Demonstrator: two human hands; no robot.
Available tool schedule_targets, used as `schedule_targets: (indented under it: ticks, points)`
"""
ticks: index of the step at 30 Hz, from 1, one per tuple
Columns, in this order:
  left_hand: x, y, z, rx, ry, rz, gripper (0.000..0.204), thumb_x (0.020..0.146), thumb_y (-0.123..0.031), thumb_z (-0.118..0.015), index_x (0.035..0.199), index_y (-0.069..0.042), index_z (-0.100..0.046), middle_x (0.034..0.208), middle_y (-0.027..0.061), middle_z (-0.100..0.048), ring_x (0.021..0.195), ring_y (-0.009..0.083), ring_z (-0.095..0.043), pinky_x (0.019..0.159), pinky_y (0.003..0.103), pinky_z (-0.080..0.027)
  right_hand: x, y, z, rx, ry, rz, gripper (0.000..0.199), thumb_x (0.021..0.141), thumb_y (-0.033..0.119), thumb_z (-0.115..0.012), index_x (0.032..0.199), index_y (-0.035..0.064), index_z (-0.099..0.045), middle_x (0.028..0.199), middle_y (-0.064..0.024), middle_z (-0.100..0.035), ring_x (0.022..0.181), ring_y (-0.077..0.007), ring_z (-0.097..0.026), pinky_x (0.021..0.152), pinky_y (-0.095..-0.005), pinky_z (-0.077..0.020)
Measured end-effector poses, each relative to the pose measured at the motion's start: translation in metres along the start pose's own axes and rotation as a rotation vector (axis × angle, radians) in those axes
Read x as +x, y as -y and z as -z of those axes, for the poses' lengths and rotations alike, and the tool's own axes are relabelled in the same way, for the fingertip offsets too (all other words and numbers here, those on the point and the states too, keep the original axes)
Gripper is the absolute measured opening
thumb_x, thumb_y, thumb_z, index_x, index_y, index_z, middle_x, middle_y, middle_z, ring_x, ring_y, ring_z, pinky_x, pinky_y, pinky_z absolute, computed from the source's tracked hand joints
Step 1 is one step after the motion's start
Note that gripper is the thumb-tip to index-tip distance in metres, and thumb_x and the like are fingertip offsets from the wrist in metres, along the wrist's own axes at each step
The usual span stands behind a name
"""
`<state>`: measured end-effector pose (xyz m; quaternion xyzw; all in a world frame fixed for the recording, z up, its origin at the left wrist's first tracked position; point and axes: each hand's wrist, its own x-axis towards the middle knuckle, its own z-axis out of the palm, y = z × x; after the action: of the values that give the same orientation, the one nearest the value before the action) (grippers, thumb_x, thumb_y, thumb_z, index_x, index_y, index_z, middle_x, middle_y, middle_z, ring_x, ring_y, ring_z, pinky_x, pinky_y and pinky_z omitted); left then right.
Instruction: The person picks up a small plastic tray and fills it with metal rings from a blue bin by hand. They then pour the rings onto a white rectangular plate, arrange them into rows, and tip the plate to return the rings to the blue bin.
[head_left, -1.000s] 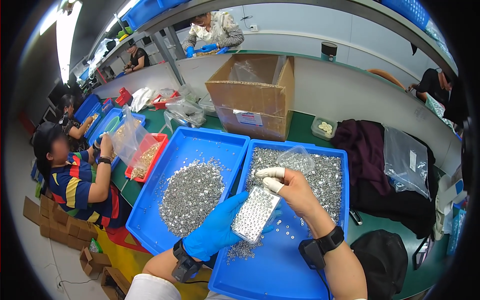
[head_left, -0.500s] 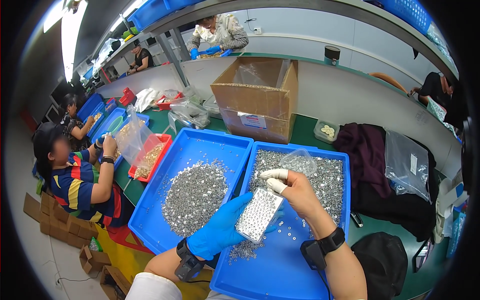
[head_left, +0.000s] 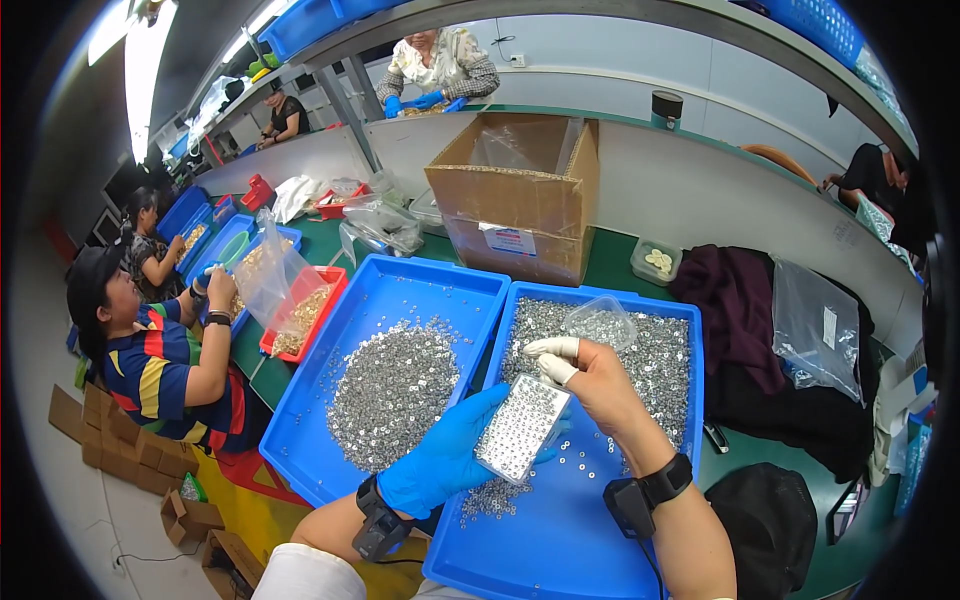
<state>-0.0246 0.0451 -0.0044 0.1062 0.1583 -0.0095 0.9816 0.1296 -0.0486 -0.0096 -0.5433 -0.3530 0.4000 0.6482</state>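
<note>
My left hand [head_left: 430, 462], in a blue glove, grips a small clear-edged rectangular tray [head_left: 520, 430], held tilted, its face covered with rows of small shiny metal rings. Just above the tray's far corner is my right hand [head_left: 600, 385], with white finger cots on thumb and forefinger. Those two fingertips are drawn close together; anything between them is too small to make out. Beneath both hands lies a blue bin [head_left: 560, 545] with a thick layer of small metal washers [head_left: 655, 375] at its far end. A clear plastic container [head_left: 601, 322] rests on these washers.
A second blue bin [head_left: 300, 420] with a washer heap [head_left: 392, 395] stands at the left. Behind are a cardboard box [head_left: 515, 205] and a small tub [head_left: 655, 262]. Dark cloth [head_left: 735, 310] lies at the right. A co-worker [head_left: 165, 370] sits at the left beside a red tray [head_left: 325, 320].
</note>
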Motion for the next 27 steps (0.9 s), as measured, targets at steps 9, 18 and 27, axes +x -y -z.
schedule_targets:
  ticks: [9,18,27]
  points:
    - [-0.0011,-0.0010,-0.0012,0.073,-0.029,0.000,0.046,0.095,-0.029,-0.029,0.130,0.002,-0.029,0.122,0.0275,-0.044,0.110,0.0379,-0.049,0.085,0.047,-0.047,0.0003,-0.0015,0.0003,-0.020,-0.003,0.002,0.021,0.084,0.007,-0.054,0.103,0.0021,-0.062,0.086,-0.0008,-0.061,0.076,-0.0060,-0.052,0.069,-0.0207,-0.0433]
    - [-0.0025,-0.0014,-0.0019,-0.054,0.171,0.066,0.044,0.096,-0.026,-0.026,0.130,0.001,-0.029,0.126,0.0239,-0.041,0.113,0.0350,-0.046,0.095,0.050,-0.039,-0.0001,-0.0018,0.0011,-0.019,-0.008,-0.032,0.020,0.084,0.007,-0.055,0.103,0.0033,-0.063,0.086,0.0021,-0.060,0.076,-0.0043,-0.051,0.069,-0.0195,-0.0420]
    - [-0.0047,-0.0006,-0.0035,0.048,0.025,0.003,0.044,0.096,-0.025,-0.024,0.130,0.002,-0.029,0.125,0.0236,-0.042,0.113,0.0350,-0.047,0.096,0.050,-0.039,0.0025,-0.0097,0.0020,-0.069,-0.035,-0.027,0.021,0.084,0.008,-0.055,0.102,0.0012,-0.062,0.083,-0.0006,-0.061,0.074,-0.0063,-0.053,0.066,-0.0212,-0.0432]
